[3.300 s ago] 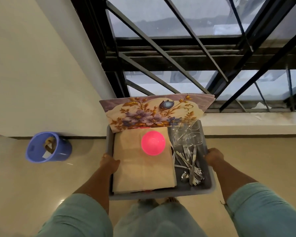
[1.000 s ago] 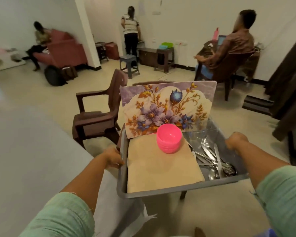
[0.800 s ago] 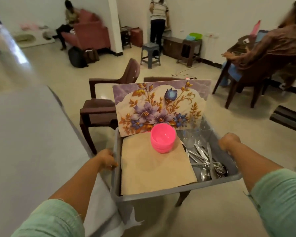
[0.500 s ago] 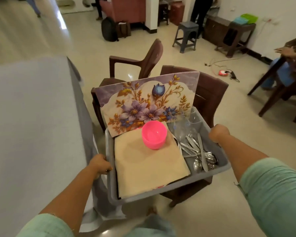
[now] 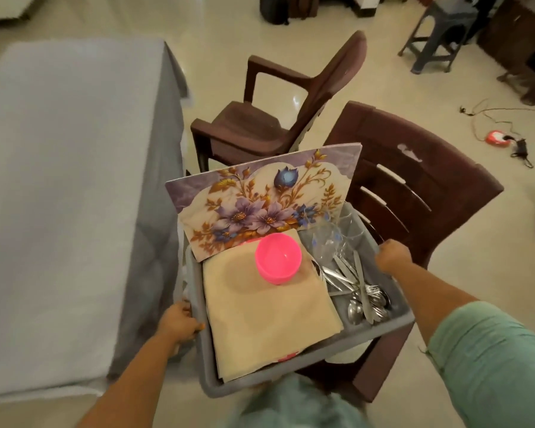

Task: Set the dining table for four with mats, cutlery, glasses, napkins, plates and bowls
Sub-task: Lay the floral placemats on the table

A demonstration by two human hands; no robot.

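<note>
I carry a grey tub (image 5: 306, 370) in front of me. My left hand (image 5: 179, 319) grips its left rim and my right hand (image 5: 393, 256) grips its right rim. Floral mats (image 5: 260, 199) stand upright at the tub's far end. Beige napkins (image 5: 266, 316) lie folded inside, with stacked pink bowls (image 5: 278, 261) on top. Clear glasses (image 5: 334, 233) and steel cutlery (image 5: 357, 291) fill the tub's right side. The dining table (image 5: 59, 180), covered in grey cloth, stands to my left. The tub hangs above a brown chair beside the table.
A brown plastic chair (image 5: 420, 186) is directly under and beyond the tub. Another brown chair (image 5: 278, 118) stands beyond it by the table edge. A grey stool (image 5: 439, 29) stands at the back right, and a cable with a red adapter (image 5: 496, 138) lies on the tiled floor.
I have turned from the window into the room and come up beside the table. My view has tilted down; the tub is now over the near chair, both hands still on its rims.
</note>
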